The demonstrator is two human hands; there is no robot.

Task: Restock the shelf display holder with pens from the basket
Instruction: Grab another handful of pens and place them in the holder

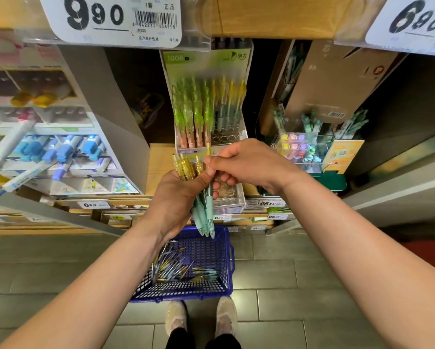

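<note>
My left hand (178, 197) grips a bundle of pens (203, 217) with yellow clips and mint-green barrels, tips pointing down. My right hand (246, 165) pinches the top of one pen in that bundle, just in front of the clear display holder (232, 197) on the shelf. The holder's rear rows carry green and yellow-clip pens (206, 107); its front holes show bare. Below on the floor stands the blue basket (219, 238) with several loose pens (178, 269) in it.
A marker display (60, 152) fills the shelf at left. A pastel pen organiser (302, 152) and a brown carton (337, 79) stand at right. Price tags hang overhead from the wooden shelf edge (274, 23). My shoes (201, 321) stand on the tiled floor behind the basket.
</note>
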